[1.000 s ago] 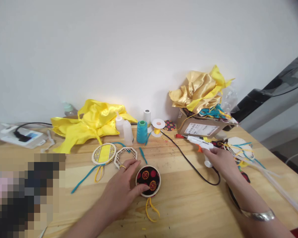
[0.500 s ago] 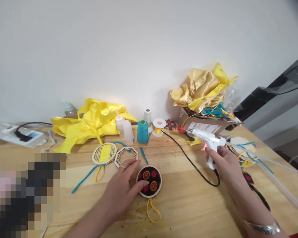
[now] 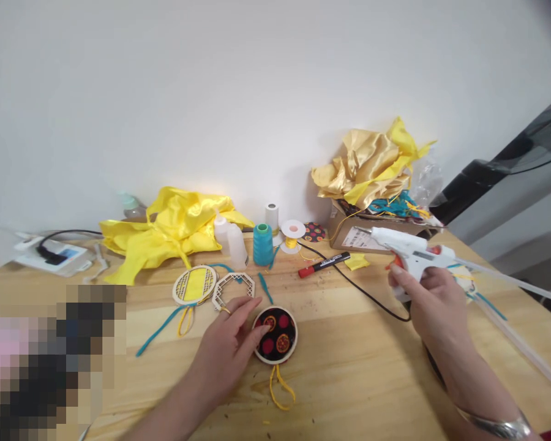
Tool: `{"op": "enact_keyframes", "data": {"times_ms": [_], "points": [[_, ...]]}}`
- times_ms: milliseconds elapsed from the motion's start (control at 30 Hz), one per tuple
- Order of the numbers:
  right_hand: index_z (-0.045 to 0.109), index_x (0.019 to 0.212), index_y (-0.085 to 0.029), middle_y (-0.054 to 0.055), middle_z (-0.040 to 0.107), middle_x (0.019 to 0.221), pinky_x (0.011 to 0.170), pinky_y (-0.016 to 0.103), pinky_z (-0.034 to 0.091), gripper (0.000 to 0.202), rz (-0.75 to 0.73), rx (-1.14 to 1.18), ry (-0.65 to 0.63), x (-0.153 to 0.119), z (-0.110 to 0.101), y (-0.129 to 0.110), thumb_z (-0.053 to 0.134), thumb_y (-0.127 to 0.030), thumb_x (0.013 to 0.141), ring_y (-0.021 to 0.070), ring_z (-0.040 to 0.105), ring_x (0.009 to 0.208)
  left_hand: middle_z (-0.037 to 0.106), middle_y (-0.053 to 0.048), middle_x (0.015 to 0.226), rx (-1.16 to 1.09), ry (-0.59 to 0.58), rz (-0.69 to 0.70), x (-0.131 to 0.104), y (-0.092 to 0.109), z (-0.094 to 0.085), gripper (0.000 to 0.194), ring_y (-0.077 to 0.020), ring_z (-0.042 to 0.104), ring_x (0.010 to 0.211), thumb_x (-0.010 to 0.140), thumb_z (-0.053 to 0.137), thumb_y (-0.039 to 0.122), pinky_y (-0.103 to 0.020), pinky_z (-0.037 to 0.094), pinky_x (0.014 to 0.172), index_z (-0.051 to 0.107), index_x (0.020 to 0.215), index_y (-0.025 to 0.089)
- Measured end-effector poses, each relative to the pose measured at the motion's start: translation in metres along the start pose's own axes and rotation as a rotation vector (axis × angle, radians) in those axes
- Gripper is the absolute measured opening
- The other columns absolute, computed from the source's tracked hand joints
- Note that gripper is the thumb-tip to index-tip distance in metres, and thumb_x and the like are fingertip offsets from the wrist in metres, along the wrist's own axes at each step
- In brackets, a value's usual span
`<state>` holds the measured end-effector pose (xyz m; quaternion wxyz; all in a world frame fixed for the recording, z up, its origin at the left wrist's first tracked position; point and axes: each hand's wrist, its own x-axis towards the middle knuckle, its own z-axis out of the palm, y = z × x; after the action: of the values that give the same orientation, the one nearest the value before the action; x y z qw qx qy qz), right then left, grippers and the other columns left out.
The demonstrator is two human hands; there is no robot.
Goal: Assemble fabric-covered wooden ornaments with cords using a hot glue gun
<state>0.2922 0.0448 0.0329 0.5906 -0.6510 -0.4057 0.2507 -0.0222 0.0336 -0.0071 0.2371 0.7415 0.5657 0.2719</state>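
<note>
A round disc of black fabric with red and orange circles (image 3: 278,343), framed by a pale wooden ring, lies on the table with a yellow cord loop (image 3: 282,392) at its lower edge. My left hand (image 3: 232,334) rests at its left side, thumb on the fabric and fingers apart, holding nothing. Fingers of that hand touch or nearly touch a wooden lattice ring (image 3: 250,288). On the right, my right hand (image 3: 436,300) is wrapped round a white glue gun (image 3: 406,248), raised over the table, its nozzle pointing left and a clear glue stick in its back.
Behind stand a teal thread cone (image 3: 263,245), white bottles (image 3: 236,245) and a yellow-cord spool (image 3: 292,236). A red-capped marker (image 3: 324,265) lies before a cardboard box (image 3: 371,236) of fabric. Yellow cloth (image 3: 174,223) and a yellow-centred ring (image 3: 195,285) are at left; a black cable crosses the table.
My right hand has moved the glue gun right and slightly up, away from the marker, which now shows fully. My left thumb has shifted slightly up on the disc.
</note>
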Motion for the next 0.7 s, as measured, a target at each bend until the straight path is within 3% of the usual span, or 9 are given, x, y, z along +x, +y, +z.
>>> {"op": "enact_keyframes", "data": {"times_ms": [100,233,367,467,567,700], "points": [[0.066,0.081,-0.015,0.006,0.068,0.073,0.052,0.027,0.048,0.034,0.06,0.063,-0.053,-0.003,-0.006,0.007,0.077,-0.042,0.062,0.0179,0.061,0.062,0.063,-0.009,0.115,-0.001,0.003,0.007,0.0,0.0,0.001,0.037,-0.0229,0.065,0.092,0.084,0.053,0.037,-0.037,0.054,0.08,0.061,0.116,0.021],[0.07,0.075,-0.015,0.007,0.071,0.071,0.054,0.029,0.05,0.028,0.052,-0.003,-0.285,-0.013,-0.005,0.007,0.078,-0.038,0.06,0.0197,0.063,0.061,0.063,-0.009,0.117,-0.003,-0.01,0.014,0.0,0.0,0.001,0.036,-0.0244,0.062,0.101,0.084,0.052,0.037,-0.039,0.051,0.087,0.061,0.115,0.021],[0.071,0.078,-0.015,0.008,0.073,0.072,0.054,0.028,0.051,0.025,0.079,-0.025,-0.552,-0.023,0.0,-0.004,0.076,-0.034,0.062,0.0195,0.065,0.061,0.06,-0.01,0.119,-0.021,-0.039,-0.009,0.0,0.0,0.0,0.038,-0.0232,0.063,0.094,0.086,0.051,0.039,-0.038,0.053,0.081,0.058,0.118,0.019],[0.071,0.092,-0.016,0.013,0.074,0.089,0.068,0.037,0.055,0.033,0.177,0.099,-0.755,-0.023,0.002,-0.009,0.074,-0.033,0.064,0.026,0.069,0.078,0.058,-0.011,0.119,-0.032,-0.052,-0.02,-0.001,0.001,-0.001,0.039,-0.0219,0.063,0.088,0.086,0.05,0.038,-0.037,0.053,0.077,0.057,0.119,0.018],[0.07,0.101,-0.015,0.015,0.071,0.104,0.086,0.046,0.049,0.04,0.25,0.177,-0.975,-0.015,0.01,-0.009,0.071,-0.03,0.064,0.0302,0.066,0.096,0.059,-0.011,0.116,-0.034,-0.059,-0.024,0.0,0.001,-0.003,0.039,-0.0216,0.062,0.086,0.087,0.049,0.035,-0.036,0.053,0.074,0.057,0.12,0.016],[0.069,0.104,-0.014,0.013,0.067,0.115,0.096,0.045,0.042,0.042,0.319,0.229,-1.153,-0.006,0.04,-0.009,0.067,-0.023,0.063,0.0286,0.063,0.104,0.059,-0.012,0.114,-0.032,-0.049,-0.019,0.0,0.0,-0.003,0.038,-0.0216,0.061,0.085,0.087,0.049,0.034,-0.036,0.052,0.074,0.057,0.12,0.015]]}}
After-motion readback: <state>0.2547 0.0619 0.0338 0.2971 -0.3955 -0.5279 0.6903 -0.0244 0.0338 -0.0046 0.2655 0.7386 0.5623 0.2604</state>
